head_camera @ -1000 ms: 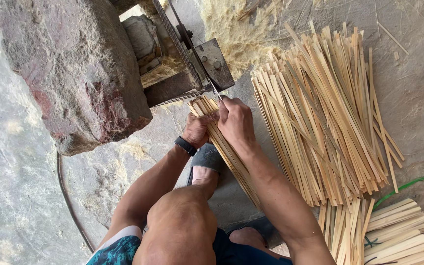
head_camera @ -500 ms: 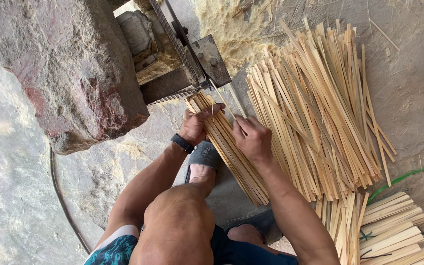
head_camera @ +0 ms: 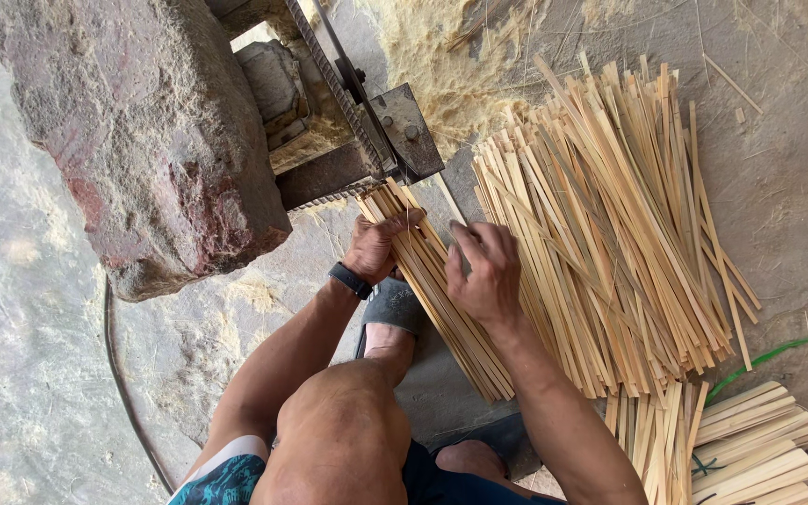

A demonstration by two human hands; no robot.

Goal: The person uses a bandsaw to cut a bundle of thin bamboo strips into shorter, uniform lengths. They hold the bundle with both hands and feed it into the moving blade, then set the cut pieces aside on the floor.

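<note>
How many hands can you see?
2. The left hand rests on the bundle of bamboo strips near the metal machine; the right hand sits beside it.

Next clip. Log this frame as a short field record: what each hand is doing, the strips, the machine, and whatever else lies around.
left hand: rests on the bundle of bamboo strips, fingers curled over its upper end
right hand: on the same bundle, lower down, fingers bent
bundle: slanted, upper end up against the metal machine
machine: set beside a large rough stone block
loose strips: big fanned pile right of the hands
tied bundles: at lower right
floor: sawdust heap behind the machine
</note>
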